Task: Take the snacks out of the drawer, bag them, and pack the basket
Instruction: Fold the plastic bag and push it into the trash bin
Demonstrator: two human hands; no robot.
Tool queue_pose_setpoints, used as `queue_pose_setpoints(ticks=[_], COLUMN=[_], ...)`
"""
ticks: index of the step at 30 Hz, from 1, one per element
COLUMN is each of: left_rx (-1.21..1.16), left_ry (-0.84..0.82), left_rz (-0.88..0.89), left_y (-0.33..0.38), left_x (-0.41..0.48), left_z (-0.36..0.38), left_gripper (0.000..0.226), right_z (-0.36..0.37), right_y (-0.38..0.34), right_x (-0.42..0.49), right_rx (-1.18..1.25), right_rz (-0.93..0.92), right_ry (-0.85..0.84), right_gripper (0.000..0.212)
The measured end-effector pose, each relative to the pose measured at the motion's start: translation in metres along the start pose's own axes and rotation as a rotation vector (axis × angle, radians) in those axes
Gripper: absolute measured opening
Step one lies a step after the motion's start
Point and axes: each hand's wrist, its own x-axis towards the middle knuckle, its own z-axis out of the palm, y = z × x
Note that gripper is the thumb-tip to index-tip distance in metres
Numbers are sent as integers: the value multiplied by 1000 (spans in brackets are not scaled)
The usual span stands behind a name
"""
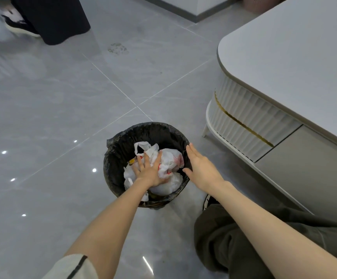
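as the left hand [150, 172] pressed flat on the white bag [170, 161] in the basket [119, 152], the right hand [200, 168] hovered open alongside; the bag looked soft and light, best held by its handles [153, 147].

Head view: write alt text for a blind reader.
A person's left hand presses flat on white plastic bags inside a basket with a black liner on a grey tiled floor. The right hand, fingers straight, is at its right rim, beside a white table.
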Motion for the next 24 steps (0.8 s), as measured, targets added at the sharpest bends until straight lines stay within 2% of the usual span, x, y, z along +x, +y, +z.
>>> queue_pose_setpoints(ticks=[3, 5, 10, 17, 24], left_rx=[-18, -6, 3, -46, -46], left_ry=[-38, -36, 148, 282, 395], left_rz=[15, 47, 193, 394, 600], left_y=[3, 1, 8, 46, 119], left_x=[-13, -21, -52, -121, -182], left_z=[-14, -22, -48, -91, -141], left_gripper=[100, 90, 71, 67, 66], right_z=[-3, -8, -40, -97, -170], right_y=[0, 0, -3, -5, 15], right_x=[-3, -9, -33, -81, -166], right_rx=[-16, -26, -82, -28, -58], right_rz=[1, 16, 38, 34, 83], right_ry=[-12, -21, 41, 247, 484], right_gripper=[68, 65, 55, 49, 49])
